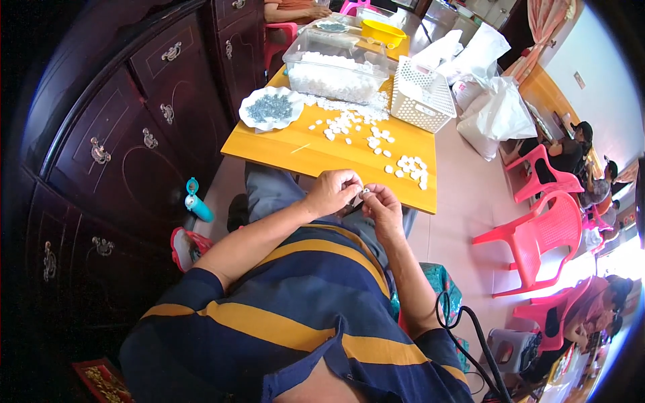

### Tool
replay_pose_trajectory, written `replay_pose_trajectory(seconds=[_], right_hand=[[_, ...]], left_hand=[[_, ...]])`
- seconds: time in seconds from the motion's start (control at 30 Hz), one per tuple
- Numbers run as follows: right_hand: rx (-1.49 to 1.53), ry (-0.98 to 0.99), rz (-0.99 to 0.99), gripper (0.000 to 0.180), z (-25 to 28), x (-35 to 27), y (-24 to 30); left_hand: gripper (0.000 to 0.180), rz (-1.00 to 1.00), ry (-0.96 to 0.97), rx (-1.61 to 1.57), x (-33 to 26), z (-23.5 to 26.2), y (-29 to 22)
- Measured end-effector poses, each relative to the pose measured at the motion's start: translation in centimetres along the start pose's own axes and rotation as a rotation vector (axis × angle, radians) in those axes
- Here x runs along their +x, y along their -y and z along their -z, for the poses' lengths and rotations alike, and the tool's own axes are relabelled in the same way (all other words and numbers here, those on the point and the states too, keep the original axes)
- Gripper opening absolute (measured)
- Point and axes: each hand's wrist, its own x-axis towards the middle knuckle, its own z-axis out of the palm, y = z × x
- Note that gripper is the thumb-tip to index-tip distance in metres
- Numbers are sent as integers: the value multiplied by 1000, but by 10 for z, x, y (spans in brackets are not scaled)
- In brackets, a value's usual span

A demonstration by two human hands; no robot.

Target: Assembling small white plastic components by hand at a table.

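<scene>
My left hand (332,193) is above my lap at the table's near edge, its thumb and fingers pinched together; what they hold, if anything, is hidden. Right beside it my right hand (384,209) pinches a small white piece (365,191) between thumb and finger, close to the left fingertips. On the yellow wooden table (269,143) ahead lie many loose small white rounded pieces (347,123). A white scalloped plate (250,121) to the left bears a heap of small grey-blue parts (270,107). Behind the loose pieces, a clear plastic bin (295,75) holds more white pieces.
A white perforated basket (424,111) stands at the table's right edge, with white sacks (496,117) beyond. A yellow basin (383,32) is farther back, near another person's arm (295,12). Dark cabinets (127,121) line the left; pink chairs (537,232) and several people are right.
</scene>
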Motion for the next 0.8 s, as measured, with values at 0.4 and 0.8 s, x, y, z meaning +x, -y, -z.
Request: replay_pose_trajectory(seconds=[0.4,0.8], right_hand=[[-13,1,32,16,-2,0,1],[-14,21,74,17,0,3,-1]], left_hand=[[8,-18,-10,33,0,0,0],[9,-32,-19,61,0,0,2]])
